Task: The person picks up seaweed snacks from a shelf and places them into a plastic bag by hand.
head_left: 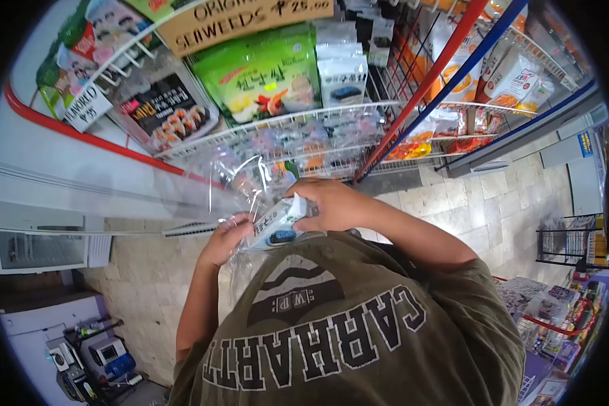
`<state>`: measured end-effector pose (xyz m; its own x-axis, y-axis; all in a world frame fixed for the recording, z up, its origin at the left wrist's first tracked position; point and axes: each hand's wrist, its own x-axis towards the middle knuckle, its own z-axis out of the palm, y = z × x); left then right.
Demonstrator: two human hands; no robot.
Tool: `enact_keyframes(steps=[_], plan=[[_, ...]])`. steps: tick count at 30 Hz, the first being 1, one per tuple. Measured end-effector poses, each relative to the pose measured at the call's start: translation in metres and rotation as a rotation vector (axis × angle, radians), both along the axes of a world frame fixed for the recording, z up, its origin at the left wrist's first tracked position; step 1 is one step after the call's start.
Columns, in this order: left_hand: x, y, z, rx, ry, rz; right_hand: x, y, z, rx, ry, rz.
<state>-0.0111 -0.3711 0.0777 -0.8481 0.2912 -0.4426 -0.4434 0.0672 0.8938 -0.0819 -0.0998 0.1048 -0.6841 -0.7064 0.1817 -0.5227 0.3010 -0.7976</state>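
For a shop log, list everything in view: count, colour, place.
Held packet: one, white, centre
Clear plastic: count unclear, transparent, around packet
Wire shelves: several, white, upper half
Large pouch: one, green, upper centre
Dark pack: one, black, left of pouch
Shelf packets: several, white, right of pouch
Seaweeds sign: one, brown, above pouch
Slanting bars: two, red and blue, upper right
Snack packs: several, orange and white, upper right
Floor: one, beige, middle
Other items: many, mixed colours, edges
Shirt: one, olive, bottom
Left hand, right hand: two, bare, at packet

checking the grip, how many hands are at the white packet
2: the left hand at the left side of the white packet, the right hand at its upper right end; no others show.
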Motion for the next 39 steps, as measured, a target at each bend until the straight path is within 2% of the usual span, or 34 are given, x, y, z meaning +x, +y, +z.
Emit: enact_keyframes(steps=[1, 3, 5, 7, 9, 11, 13, 15, 17, 19, 21, 22, 24, 25, 27, 28, 29, 33, 35, 36, 38, 39], plan=[[0.000, 0.005, 0.000, -0.015, 0.032, 0.041, 0.001, 0.004, -0.001, 0.027, -0.064, 0.103], [0.004, 0.012, 0.002, -0.011, 0.065, 0.088, 0.001, 0.017, 0.012, 0.033, -0.020, 0.089], [0.008, 0.007, 0.001, 0.055, -0.098, 0.171, 0.002, 0.040, 0.038, -0.005, -0.200, -0.109], [0.011, 0.002, -0.006, 0.125, -0.017, 0.117, -0.002, 0.077, 0.052, -0.115, 0.016, -0.245], [0.013, -0.002, -0.002, 0.150, 0.020, 0.143, 0.001, 0.111, 0.069, -0.429, -0.100, -0.601], [0.021, -0.012, -0.007, 0.136, 0.017, 0.186, -0.011, 0.126, 0.090, -0.282, 0.501, -0.914], [0.028, -0.020, -0.017, 0.146, -0.032, 0.298, -0.048, 0.124, 0.101, -0.176, 1.179, -0.876], [0.032, -0.015, -0.019, 0.148, -0.033, 0.326, -0.072, 0.110, 0.106, 0.041, 1.363, -0.740], [0.035, -0.011, -0.018, 0.153, -0.027, 0.366, -0.120, 0.102, 0.089, 0.211, 1.407, -0.862], [0.038, -0.008, -0.016, 0.157, -0.027, 0.341, -0.172, 0.089, 0.085, 0.162, 1.461, -1.042], [0.044, -0.004, -0.014, 0.138, -0.017, 0.356, -0.206, 0.084, 0.086, 0.572, 1.081, -1.195], [0.046, -0.003, -0.012, 0.120, -0.009, 0.358, -0.237, 0.100, 0.094, 0.566, 1.079, -1.191], [0.053, -0.003, -0.006, 0.107, -0.023, 0.378, -0.298, 0.143, 0.115, 0.958, 0.474, -0.746], [0.057, -0.003, -0.004, 0.099, -0.038, 0.394, -0.304, 0.135, 0.106, 0.955, 0.476, -0.743], [0.066, -0.007, -0.010, 0.123, -0.029, 0.434, -0.313, 0.113, 0.074, 0.496, 0.935, -1.294], [0.072, -0.009, -0.013, 0.147, -0.021, 0.467, -0.315, 0.114, 0.078, 0.484, 1.063, -1.266], [0.075, -0.010, -0.015, 0.146, -0.020, 0.471, -0.315, 0.113, 0.077, 0.479, 1.063, -1.263], [0.083, -0.015, -0.016, 0.152, -0.017, 0.522, -0.261, 0.102, 0.098, 0.691, 1.605, -1.050], [0.083, -0.018, -0.016, 0.157, 0.000, 0.528, -0.219, 0.094, 0.115, 0.797, 1.281, -0.964], [0.083, -0.019, -0.017, 0.159, 0.004, 0.524, -0.210, 0.092, 0.117, 0.791, 1.287, -0.970], [0.081, -0.020, -0.019, 0.160, 0.015, 0.520, -0.202, 0.090, 0.117, 0.950, 1.048, -1.000], [0.081, -0.020, -0.020, 0.172, 0.007, 0.510, -0.211, 0.092, 0.110, 0.945, 1.051, -1.003]])
